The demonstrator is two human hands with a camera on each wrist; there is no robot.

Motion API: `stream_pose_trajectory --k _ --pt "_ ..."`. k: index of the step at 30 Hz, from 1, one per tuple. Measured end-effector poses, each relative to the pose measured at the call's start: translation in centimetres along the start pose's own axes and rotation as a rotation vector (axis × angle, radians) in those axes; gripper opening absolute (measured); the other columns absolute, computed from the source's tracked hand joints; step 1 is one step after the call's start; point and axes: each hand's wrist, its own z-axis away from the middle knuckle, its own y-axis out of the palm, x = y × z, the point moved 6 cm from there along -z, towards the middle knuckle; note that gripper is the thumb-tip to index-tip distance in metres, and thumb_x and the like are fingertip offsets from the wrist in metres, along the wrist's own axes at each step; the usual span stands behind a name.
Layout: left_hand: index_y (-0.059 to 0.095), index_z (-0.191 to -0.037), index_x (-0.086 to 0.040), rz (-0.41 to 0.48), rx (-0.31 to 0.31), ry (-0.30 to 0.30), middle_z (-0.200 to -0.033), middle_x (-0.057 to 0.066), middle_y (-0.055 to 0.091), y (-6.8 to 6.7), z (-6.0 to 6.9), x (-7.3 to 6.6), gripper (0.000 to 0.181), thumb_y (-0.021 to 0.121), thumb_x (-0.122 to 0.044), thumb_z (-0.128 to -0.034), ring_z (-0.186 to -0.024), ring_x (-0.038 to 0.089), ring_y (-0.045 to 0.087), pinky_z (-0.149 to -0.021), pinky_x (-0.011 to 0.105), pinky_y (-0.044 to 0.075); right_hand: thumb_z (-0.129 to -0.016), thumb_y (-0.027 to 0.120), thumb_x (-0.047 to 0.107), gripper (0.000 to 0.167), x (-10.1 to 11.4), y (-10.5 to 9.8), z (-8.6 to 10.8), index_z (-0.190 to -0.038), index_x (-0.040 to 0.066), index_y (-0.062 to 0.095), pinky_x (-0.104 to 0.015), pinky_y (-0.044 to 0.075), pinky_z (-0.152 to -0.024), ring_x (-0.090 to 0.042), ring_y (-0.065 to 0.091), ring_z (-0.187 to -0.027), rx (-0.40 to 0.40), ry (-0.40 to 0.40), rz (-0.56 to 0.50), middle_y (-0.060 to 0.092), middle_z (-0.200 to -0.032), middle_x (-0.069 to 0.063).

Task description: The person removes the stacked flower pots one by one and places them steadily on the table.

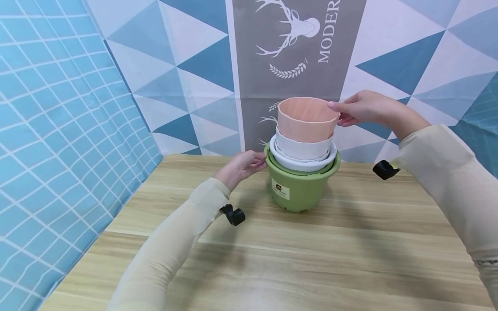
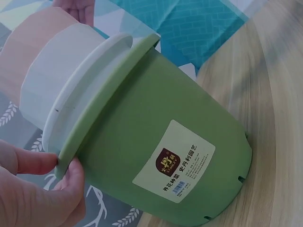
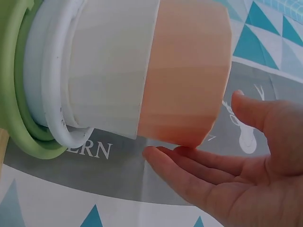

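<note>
A stack of flowerpots stands against the wall. The green flowerpot (image 1: 297, 192) with a cream label is at the bottom; a white round-rimmed pot (image 1: 302, 163), a white faceted pot (image 1: 301, 144) and a pink faceted pot (image 1: 307, 129) are nested upward in it. My left hand (image 1: 246, 166) pinches the green rim on its left side, thumb and fingers on either side of it. At the pink pot's right side is my right hand (image 1: 363, 108). Its extended fingers (image 3: 203, 177) are at the outer wall, while the thumb stands apart from the rim in the right wrist view.
The stack stands on a wood-grain table (image 1: 272, 263). Close behind it is a wall covering (image 1: 202, 82) with triangles and a grey deer panel. A blue tiled sheet (image 1: 58, 129) borders the table's left. Black wrist pieces (image 1: 233, 215) project from both sleeves.
</note>
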Motion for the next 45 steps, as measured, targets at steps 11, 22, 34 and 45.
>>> stream_pose_trajectory --k 11,22,34,45 --pt "0.043 -0.134 0.009 -0.028 -0.025 -0.001 -0.096 0.011 0.046 0.0 -0.2 0.0 0.042 0.049 0.009 -0.0926 -0.08 0.013 0.052 -0.097 0.016 0.053 -0.1 0.047 0.037 0.059 0.6 0.1 -0.9 -0.138 -0.008 0.041 -0.016 0.062 -0.068 -0.005 0.068 -0.067 0.087 0.062 -0.199 0.067 -0.077 0.003" --pt "0.052 -0.12 0.008 -0.029 -0.017 0.011 -0.095 0.011 0.048 -0.1 -0.1 0.0 0.026 0.049 0.008 -0.0935 -0.08 0.013 0.052 -0.094 0.017 0.055 -0.101 0.048 0.029 0.05 1.3 0.1 -0.9 -0.133 -0.01 0.044 -0.018 0.063 -0.068 -0.008 0.07 -0.067 0.102 0.059 -0.159 0.068 -0.075 0.002" --pt "0.043 -0.134 0.008 -0.047 -0.001 -0.015 -0.097 0.01 0.047 -0.1 -0.3 -0.1 0.04 0.048 0.006 -0.0944 -0.083 0.013 0.053 -0.089 0.013 0.056 -0.099 0.053 0.023 0.046 1.6 -0.2 -1.7 -0.129 -0.011 0.046 -0.02 0.063 -0.069 -0.013 0.072 -0.068 0.092 0.058 -0.131 0.069 -0.073 -0.001" --pt "0.042 -0.136 0.007 -0.063 -0.01 -0.017 -0.094 0.008 0.05 -0.3 -0.4 0.1 0.041 0.048 0.006 -0.0949 -0.08 0.012 0.054 -0.09 0.013 0.057 -0.098 0.053 0.019 0.042 2.1 0.0 -1.9 -0.127 -0.011 0.046 -0.021 0.063 -0.069 -0.013 0.072 -0.067 0.081 0.058 -0.05 0.068 -0.078 -0.003"
